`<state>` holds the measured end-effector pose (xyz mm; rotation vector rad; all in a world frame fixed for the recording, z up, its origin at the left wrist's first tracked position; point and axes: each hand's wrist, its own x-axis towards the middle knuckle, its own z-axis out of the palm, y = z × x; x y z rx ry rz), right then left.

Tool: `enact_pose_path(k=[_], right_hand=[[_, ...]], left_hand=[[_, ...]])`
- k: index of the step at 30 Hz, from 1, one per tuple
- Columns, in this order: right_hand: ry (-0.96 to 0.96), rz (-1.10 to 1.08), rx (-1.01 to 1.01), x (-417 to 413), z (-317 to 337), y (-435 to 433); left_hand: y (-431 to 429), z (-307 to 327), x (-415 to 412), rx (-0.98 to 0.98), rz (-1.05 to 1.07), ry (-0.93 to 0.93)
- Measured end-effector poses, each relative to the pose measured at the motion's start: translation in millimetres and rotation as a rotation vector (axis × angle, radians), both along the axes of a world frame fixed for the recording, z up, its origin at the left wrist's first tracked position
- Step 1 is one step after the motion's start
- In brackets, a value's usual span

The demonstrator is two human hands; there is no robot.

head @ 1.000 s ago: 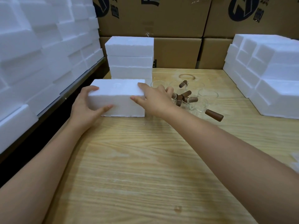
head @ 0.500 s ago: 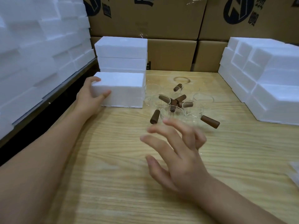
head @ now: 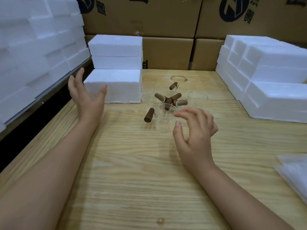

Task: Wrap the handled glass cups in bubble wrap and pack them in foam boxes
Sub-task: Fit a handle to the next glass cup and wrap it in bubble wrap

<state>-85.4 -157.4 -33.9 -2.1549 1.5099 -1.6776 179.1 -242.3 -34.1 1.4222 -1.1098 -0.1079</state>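
The left hand [head: 86,97] is raised above the left part of the light wooden table [head: 132,171] with its fingers straight and spread and the palm turned to the right; it grips nothing. Its thumb tip overlaps the front left corner of the white rectangular foam box [head: 119,85], and contact cannot be confirmed. This box rests on the table directly in front of a stack of similar white foam boxes [head: 116,50]. Just right of the box stands a cluster of clear glass cups with brown cylindrical handles [head: 167,100], the handles pointing in various directions. The right hand [head: 196,133] hovers at the near right side of the nearest glass cup [head: 163,120], fingers loosely curled and apart from the thumb, holding nothing. A pile of translucent sheets [head: 295,176], blurred, lies at the right table edge. Further white foam blocks are stacked at far right [head: 274,77] and along the left [head: 33,47]; brown cardboard cartons [head: 166,19] line the back.
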Motion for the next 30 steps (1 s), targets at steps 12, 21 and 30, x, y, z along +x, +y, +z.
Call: enact_pose_path(k=[12,21,30], right_hand=[[-0.222,-0.249,0.587,-54,-5,-46],[-0.124,-0.164,0.618,-59,-4,-47],[-0.698,-0.083,0.522,-81,2,-31]], left_hand=[[87,4,-160,-0.276,-0.080,-0.165],[122,-5,-186,-0.002,-0.382,-0.263],[113,-5,-185,-0.004,-0.469,-0.147]])
